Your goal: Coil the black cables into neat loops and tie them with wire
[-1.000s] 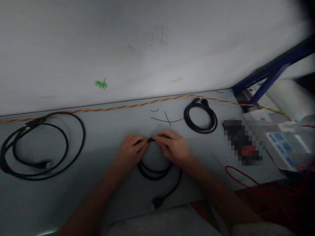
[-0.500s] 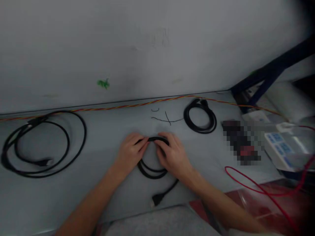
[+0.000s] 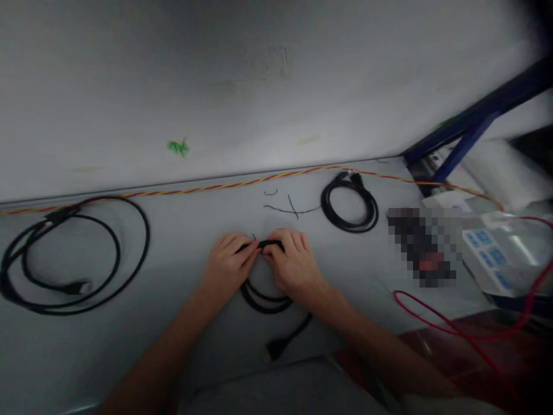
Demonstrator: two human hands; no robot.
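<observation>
Closed pinch grips are noted on both hands: left hand [image 3: 228, 262] and right hand [image 3: 294, 262] each press thumb to fingers on the upper run of a black cable coil [image 3: 264, 309], fingertips almost meeting. The coil is on the grey tabletop [image 3: 185, 242] between the forearms, its lower loops nearest the wearer, with one plug connector [image 3: 276, 347] outside the ring by the near edge. Pinching from both sides of one point probably keeps the strands gathered. A thin wire end [image 3: 253, 237] projects beside the left fingertips; whether it encircles the strands cannot be determined. Loose crossed wires [image 3: 296, 212] lie just beyond the hands, seemingly for easy reach. One tightly wound cable [image 3: 351, 227] sits beyond the right hand, and one loosely looped cable [image 3: 148, 236] lies well apart to the left, presumably to leave the middle as working room.
</observation>
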